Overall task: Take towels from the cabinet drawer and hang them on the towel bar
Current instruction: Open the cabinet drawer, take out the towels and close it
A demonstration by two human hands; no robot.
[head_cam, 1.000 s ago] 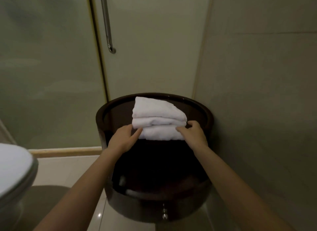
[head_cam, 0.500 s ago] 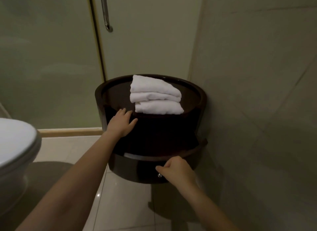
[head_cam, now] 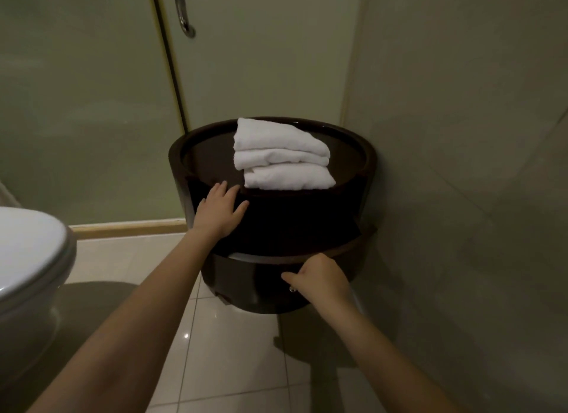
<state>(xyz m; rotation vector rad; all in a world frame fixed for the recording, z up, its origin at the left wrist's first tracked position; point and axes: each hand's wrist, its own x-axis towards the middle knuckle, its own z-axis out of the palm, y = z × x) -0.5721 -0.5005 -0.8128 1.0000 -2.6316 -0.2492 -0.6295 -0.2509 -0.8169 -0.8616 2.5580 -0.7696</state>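
Both hands have come off the towels [head_cam: 282, 154] since a second ago: the left hand [head_cam: 219, 211] has dropped to the front of the cabinet [head_cam: 178, 154], and the right hand [head_cam: 319, 277] has gone lower, to the drawer [head_cam: 246, 283]. Over the last half second neither has shifted much.

Three white towels, folded, lie stacked on the recessed top of the round dark cabinet, towards its back and right side, the lowest one reaching closest to the front edge. Nothing touches them.

Just left of the stack, the left hand lies flat against the cabinet's upper front, fingers straight and a little spread, fingertips up at the rim. It holds nothing.

Lower down, the drawer stands out a little from the cabinet body, its curved front forward of the shell above. On that front the right hand sits knuckles up with its fingers curled in. A small shiny knob [head_cam: 292, 289] shows just under the forefinger; from here I cannot tell whether the fingers grip it or only touch it.

Behind the cabinet stands a frosted glass door [head_cam: 76, 105] with a metal handle [head_cam: 183, 10] hanging down near the top. A tiled wall [head_cam: 461, 136] closes in the right side, touching or nearly touching the cabinet. At far left is the white toilet [head_cam: 27, 253], well apart from the cabinet, and pale glossy floor tiles [head_cam: 230, 351] run beneath both arms.
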